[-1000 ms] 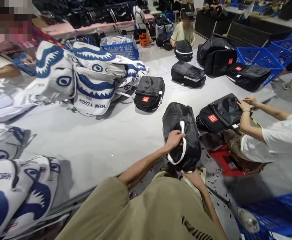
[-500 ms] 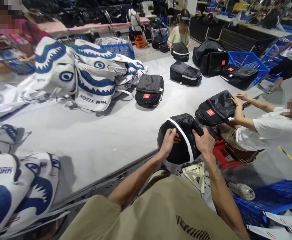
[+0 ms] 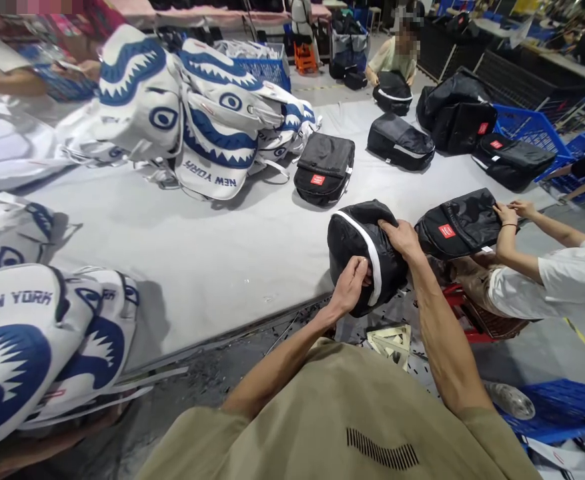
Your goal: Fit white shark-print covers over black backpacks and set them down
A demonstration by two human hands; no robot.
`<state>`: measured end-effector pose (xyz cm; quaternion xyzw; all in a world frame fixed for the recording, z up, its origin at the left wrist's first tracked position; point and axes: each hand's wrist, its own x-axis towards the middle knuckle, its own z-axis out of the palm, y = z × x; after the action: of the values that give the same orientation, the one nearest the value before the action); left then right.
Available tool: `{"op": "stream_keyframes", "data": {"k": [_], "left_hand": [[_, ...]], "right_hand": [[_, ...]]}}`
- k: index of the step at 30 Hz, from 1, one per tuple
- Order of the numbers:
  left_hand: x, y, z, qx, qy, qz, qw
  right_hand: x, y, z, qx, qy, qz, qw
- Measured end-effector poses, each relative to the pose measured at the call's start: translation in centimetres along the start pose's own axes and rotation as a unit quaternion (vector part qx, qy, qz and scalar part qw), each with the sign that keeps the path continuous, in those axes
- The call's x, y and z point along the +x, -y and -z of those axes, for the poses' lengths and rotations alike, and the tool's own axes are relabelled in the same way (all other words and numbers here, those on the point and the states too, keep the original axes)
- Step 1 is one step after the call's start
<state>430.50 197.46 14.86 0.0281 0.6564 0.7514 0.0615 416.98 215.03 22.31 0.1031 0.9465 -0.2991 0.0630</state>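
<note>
Both hands are on the black backpack (image 3: 359, 257), which is held up at the near edge of the grey worktop (image 3: 222, 260) – more in the air than resting on it, as far as I can tell. The left hand (image 3: 349, 287) has its fingers clamped on the lower side next to the white stripe (image 3: 367, 247). The right hand (image 3: 399, 237) lies over the top with its fingers curled onto the fabric – it looks more like a press than a full grip.

What could go wrong, in my view:

- That slick fabric is the big one. If the right hand is only pressing, the backpack could roll out and drop into the gap below, where the floor (image 3: 252, 353) is littered with little black bits, with a folded cardboard piece (image 3: 389, 340) right underneath.
- The co-worker's hands (image 3: 509, 213) are on another black backpack (image 3: 459, 227) just beside this one. A swing to the right could bump it or their arm.
- The 2 look nearly alike, so mixing them up seems easy.
- A plastic bottle (image 3: 509, 399) lies near the blue crate (image 3: 557, 407) at the right – an easy thing to kick.

The shark-print bags (image 3: 192, 113) and the other black backpack with the red tag (image 3: 325, 167) are well apart, no worry there.
</note>
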Motion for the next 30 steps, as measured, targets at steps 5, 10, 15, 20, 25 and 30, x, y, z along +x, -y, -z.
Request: {"op": "stream_keyframes", "data": {"k": [5, 10, 15, 20, 25, 30], "left_hand": [[-0.1, -0.2, 1.2, -0.006, -0.010, 0.013, 1.000], [1.5, -0.2, 2.6, 0.019, -0.051, -0.015, 0.998], [3.7, 0.8, 3.9, 0.089, -0.137, -0.011, 0.986], [5.6, 0.4, 4.2, 0.147, -0.159, -0.101, 0.971], [7.3, -1.1, 4.8, 0.218, -0.129, -0.199, 0.947], [8.7, -1.5, 6.1, 0.215, -0.126, -0.213, 0.945]], "right_hand": [[1.4, 0.1, -1.0, 0.087, 0.015, 0.006, 0.996], [2.0, 0.3, -1.2, 0.107, 0.009, 0.010, 0.994], [2.3, 0.2, -1.3, 0.122, -0.002, -0.003, 0.993], [2.1, 0.1, -1.4, 0.119, -0.012, -0.009, 0.993], [1.8, -0.5, -1.5, 0.133, -0.009, -0.005, 0.991], [2.0, -1.1, -1.6, 0.131, -0.010, -0.004, 0.991]]}}
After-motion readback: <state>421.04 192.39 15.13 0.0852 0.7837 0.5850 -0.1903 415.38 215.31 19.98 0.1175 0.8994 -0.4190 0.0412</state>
